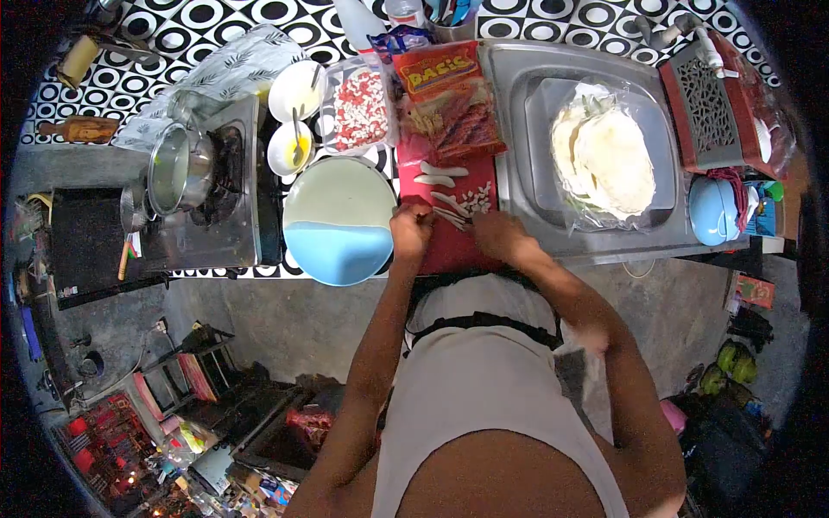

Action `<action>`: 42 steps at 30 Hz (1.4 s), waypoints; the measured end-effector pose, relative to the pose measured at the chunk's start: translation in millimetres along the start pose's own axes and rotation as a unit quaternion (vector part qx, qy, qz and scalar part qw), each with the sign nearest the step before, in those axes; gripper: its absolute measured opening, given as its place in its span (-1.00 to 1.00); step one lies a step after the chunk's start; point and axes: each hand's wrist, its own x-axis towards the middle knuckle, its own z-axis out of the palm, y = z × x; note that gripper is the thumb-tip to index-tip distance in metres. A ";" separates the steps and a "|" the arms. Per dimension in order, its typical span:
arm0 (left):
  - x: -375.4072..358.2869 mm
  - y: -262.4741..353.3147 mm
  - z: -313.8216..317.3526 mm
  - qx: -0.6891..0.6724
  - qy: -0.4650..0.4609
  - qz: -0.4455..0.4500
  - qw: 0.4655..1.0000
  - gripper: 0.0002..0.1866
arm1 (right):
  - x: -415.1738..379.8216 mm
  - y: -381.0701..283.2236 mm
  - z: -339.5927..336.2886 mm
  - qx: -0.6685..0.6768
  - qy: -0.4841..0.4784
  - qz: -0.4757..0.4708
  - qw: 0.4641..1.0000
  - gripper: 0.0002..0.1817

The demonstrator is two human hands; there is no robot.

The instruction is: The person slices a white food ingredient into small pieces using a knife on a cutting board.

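Note:
A red cutting board (pixel 458 255) lies in front of me. My left hand (pixel 412 230) is at its left edge, fingers bent and closed on the ends of thin white strips (pixel 448 212) that look like sliced crab stick. My right hand (pixel 501 237) is closed over the board's right side; whatever it grips is hidden beneath it. Small chopped white pieces (pixel 477 198) lie between the hands, on the far side. Farther up the board are whole white sticks (pixel 442 171). Beyond them, a red and orange food packet (pixel 446 99) rests across the board's far end.
To the left stands a large blue and pale plate (pixel 337 255), with a container of red and white diced pieces (pixel 360 110) and a bowl of yellow liquid (pixel 291 148) behind it. A pot (pixel 180 168) sits on the stove. Flat rounds in plastic (pixel 609 155) lie over the sink (pixel 518 95).

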 end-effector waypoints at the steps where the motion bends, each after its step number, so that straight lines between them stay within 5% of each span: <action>1: 0.1 1.7 0.0 -0.003 0.005 -0.004 1.000 -0.87 | 0.2 0.7 2.6 0.005 0.005 -0.002 1.000 -0.59; 7: 1.8 2.0 0.9 -0.015 0.033 0.026 0.999 -0.87 | 9.7 0.5 -3.0 -0.058 -0.001 -0.055 0.997 -0.74; 10: 2.0 4.6 -0.9 0.003 0.016 0.012 1.000 -0.86 | 24.4 5.1 -17.0 0.041 -0.102 -0.040 0.993 -0.55; 16: 1.0 -2.0 0.6 -0.016 0.006 0.023 1.000 -0.84 | 12.6 0.7 -27.2 0.037 -0.130 -0.038 0.990 -0.54; 22: 3.3 12.5 -6.5 0.011 -0.060 0.046 0.997 -0.72 | 8.3 6.6 6.8 -0.007 0.036 -0.035 0.999 -0.71; 25: 4.8 16.6 -10.6 0.017 -0.108 0.134 0.985 -0.64 | -0.2 4.8 17.9 -0.050 0.076 -0.071 0.993 -0.74; 28: 9.4 19.0 -11.7 0.018 -0.134 0.112 0.984 -0.64 | -1.6 5.5 25.1 -0.040 0.099 -0.070 0.992 -0.75; 42: 20.4 12.1 -7.4 0.019 -0.187 0.111 0.976 -0.63 | -9.8 4.9 4.1 -0.064 0.052 -0.043 0.996 -0.74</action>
